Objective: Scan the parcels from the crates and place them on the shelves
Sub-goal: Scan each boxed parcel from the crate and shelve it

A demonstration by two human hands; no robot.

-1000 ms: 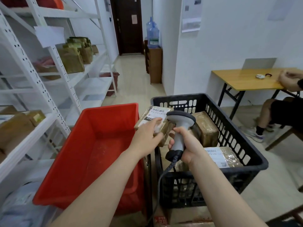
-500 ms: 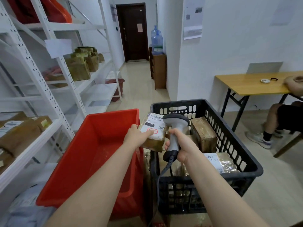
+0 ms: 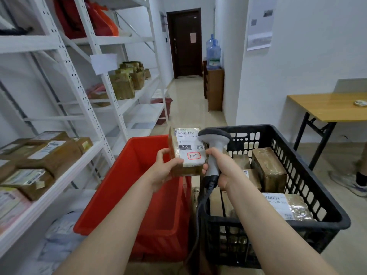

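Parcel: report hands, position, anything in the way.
Left hand grips parcel, label facing camera, above red crate's right rim. Right hand grips scanner, head at label's right edge. Red crate stands between parcel and shelves.

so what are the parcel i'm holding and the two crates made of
Parcel: looks like brown cardboard wrapped in clear glossy tape, judging by the shine and wrinkles, with a white paper label. Black crate: probably rigid moulded plastic, matte, with slotted walls. Red crate: probably the same kind of plastic, with smooth solid walls and a slight sheen.
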